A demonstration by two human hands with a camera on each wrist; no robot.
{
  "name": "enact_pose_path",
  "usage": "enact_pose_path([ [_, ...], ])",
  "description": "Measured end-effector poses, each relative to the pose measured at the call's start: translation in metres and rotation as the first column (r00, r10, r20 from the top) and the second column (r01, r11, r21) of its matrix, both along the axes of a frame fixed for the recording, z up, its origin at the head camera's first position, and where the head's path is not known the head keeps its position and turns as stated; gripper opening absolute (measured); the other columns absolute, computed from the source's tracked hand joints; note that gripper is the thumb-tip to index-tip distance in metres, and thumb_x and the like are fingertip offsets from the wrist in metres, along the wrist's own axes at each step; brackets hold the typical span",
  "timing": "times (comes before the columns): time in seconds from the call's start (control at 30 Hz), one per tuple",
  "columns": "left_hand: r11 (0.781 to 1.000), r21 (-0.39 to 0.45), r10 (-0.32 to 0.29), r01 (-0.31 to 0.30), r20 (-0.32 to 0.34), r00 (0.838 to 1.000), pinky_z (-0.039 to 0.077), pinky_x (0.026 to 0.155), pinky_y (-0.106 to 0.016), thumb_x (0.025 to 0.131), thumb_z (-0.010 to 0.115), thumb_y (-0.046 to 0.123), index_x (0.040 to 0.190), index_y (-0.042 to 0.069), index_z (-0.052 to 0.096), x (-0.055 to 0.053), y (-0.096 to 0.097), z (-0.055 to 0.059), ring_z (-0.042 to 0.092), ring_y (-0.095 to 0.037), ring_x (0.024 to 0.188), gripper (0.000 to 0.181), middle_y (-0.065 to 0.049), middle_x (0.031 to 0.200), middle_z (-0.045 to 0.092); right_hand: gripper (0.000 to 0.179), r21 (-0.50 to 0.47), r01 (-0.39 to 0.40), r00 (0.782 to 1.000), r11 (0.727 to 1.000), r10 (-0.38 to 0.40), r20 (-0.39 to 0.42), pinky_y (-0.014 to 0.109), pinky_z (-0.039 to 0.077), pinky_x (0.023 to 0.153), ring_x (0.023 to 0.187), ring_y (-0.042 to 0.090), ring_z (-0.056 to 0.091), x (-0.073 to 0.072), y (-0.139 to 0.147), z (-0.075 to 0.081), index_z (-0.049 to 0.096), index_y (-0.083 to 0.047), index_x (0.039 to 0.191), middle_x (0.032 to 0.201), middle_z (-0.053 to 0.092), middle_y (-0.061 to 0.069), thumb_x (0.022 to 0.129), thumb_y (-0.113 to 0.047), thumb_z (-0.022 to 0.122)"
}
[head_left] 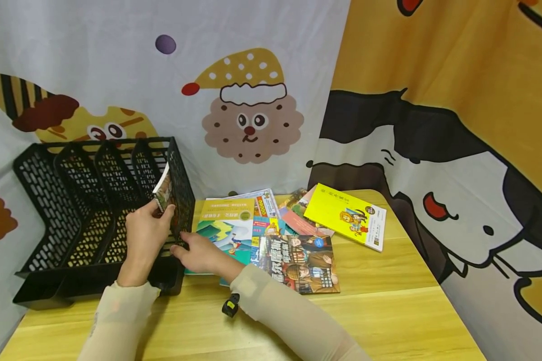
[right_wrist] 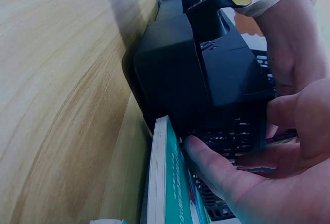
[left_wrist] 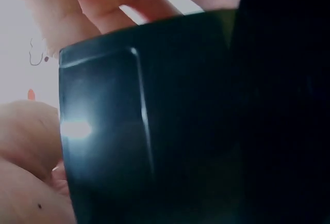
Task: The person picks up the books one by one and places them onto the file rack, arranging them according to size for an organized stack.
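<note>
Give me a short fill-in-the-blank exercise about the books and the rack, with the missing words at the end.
1. The rack is ____ in colour.
2. The left hand holds a book in the compartment that is farthest to the ____ in the head view.
3. There, the rightmost book on the table has a mostly ____ cover.

Missing words: black; right; yellow.

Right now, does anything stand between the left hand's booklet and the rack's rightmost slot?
Nothing visible does: the booklet in the left hand is already inside the rack, beside its right wall. The booklet's lower end is hidden, so I can't tell what lies beneath.
</note>
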State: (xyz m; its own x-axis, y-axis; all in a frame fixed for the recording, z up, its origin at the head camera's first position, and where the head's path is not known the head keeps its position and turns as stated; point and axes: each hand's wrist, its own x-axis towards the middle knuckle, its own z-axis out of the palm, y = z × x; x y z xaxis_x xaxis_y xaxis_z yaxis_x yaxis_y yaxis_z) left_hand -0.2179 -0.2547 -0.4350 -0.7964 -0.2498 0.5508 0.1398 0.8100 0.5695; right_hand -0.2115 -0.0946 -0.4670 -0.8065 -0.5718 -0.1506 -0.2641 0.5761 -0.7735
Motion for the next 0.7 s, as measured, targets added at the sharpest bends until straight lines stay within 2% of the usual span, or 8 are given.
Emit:
enact_pose_path([
  [0.07,1.000,0.008,-0.024,0.024,0.042,0.999,0.055,0.062,-0.056,0.105,0.077,0.018,0.094,0.001,0.078,-0.0010,0.0003,-0.0014,0.074,-0.046,0.072,0.020,-0.022,0.078,0.079,0.065,-0.002,-0.001,1.000,1.000,0.002,0.002,0.035,0.043,0.129,0.162,0.019,0.046,0.0000,0.0005,0.0006,0.042,-0.012,0.171,0.174,0.048,0.003,0.117,-0.048,0.050],
  [0.17,0.997,0.013,-0.080,0.079,0.138,0.987,0.053,0.063,-0.055,0.109,0.071,0.020,0.101,0.000,0.073,-0.0020,0.0000,-0.0021,0.073,-0.046,0.074,0.021,-0.022,0.079,0.077,0.065,-0.002,0.001,1.000,1.000,-0.001,-0.001,0.034,0.043,0.129,0.161,0.018,0.046,-0.0002,0.0009,0.0014,0.043,-0.012,0.170,0.174,0.048,0.003,0.117,-0.048,0.050],
  [0.3,0.988,0.001,-0.146,0.151,0.262,0.954,0.052,0.067,-0.056,0.114,0.060,0.020,0.108,0.000,0.065,-0.0019,0.0003,0.0004,0.072,-0.049,0.082,0.022,-0.024,0.085,0.074,0.066,-0.004,0.004,1.000,1.000,-0.004,-0.013,0.033,0.043,0.128,0.161,0.018,0.047,-0.0009,0.0009,0.0011,0.042,-0.012,0.171,0.173,0.049,0.004,0.117,-0.049,0.049],
  [0.4,0.983,-0.028,-0.164,0.183,0.321,0.933,0.054,0.077,-0.065,0.116,0.055,0.020,0.117,0.000,0.061,-0.0011,0.0015,0.0034,0.073,-0.056,0.097,0.021,-0.029,0.099,0.076,0.066,-0.007,0.001,1.000,1.000,-0.001,-0.025,0.032,0.043,0.128,0.160,0.018,0.047,-0.0011,0.0010,0.0001,0.042,-0.011,0.171,0.173,0.049,0.005,0.117,-0.049,0.048],
  [0.47,0.978,-0.048,-0.173,0.202,0.346,0.922,0.053,0.080,-0.069,0.117,0.051,0.020,0.121,0.000,0.058,-0.0008,0.0017,0.0043,0.072,-0.060,0.103,0.021,-0.031,0.104,0.075,0.066,-0.007,-0.007,0.999,1.000,0.007,-0.044,0.032,0.044,0.128,0.160,0.019,0.048,-0.0010,0.0010,-0.0007,0.042,-0.009,0.170,0.173,0.050,0.006,0.117,-0.048,0.047],
  [0.53,0.974,-0.066,-0.179,0.215,0.352,0.919,0.053,0.084,-0.072,0.118,0.050,0.020,0.126,0.000,0.057,-0.0006,0.0013,0.0042,0.071,-0.062,0.108,0.022,-0.032,0.108,0.076,0.065,-0.008,-0.017,0.998,1.000,0.016,-0.063,0.032,0.044,0.128,0.159,0.020,0.049,-0.0009,0.0013,-0.0017,0.043,-0.008,0.170,0.172,0.050,0.008,0.118,-0.047,0.046],
  [0.6,0.971,-0.072,-0.188,0.228,0.359,0.914,0.052,0.083,-0.072,0.118,0.050,0.020,0.128,0.000,0.056,-0.0003,0.0002,0.0037,0.071,-0.062,0.106,0.024,-0.032,0.108,0.076,0.065,-0.016,-0.028,0.997,0.999,0.027,-0.079,0.032,0.044,0.128,0.159,0.020,0.049,-0.0009,0.0019,-0.0033,0.043,-0.007,0.169,0.172,0.050,0.009,0.118,-0.047,0.045],
  [0.7,0.967,-0.072,-0.201,0.244,0.368,0.908,0.054,0.080,-0.068,0.118,0.052,0.024,0.132,0.001,0.057,0.0019,-0.0020,0.0040,0.073,-0.056,0.099,0.028,-0.029,0.106,0.076,0.066,-0.034,-0.029,0.998,0.999,0.027,-0.061,0.033,0.044,0.128,0.159,0.021,0.049,0.0003,0.0042,-0.0055,0.044,-0.007,0.169,0.172,0.050,0.009,0.118,-0.049,0.045],
])
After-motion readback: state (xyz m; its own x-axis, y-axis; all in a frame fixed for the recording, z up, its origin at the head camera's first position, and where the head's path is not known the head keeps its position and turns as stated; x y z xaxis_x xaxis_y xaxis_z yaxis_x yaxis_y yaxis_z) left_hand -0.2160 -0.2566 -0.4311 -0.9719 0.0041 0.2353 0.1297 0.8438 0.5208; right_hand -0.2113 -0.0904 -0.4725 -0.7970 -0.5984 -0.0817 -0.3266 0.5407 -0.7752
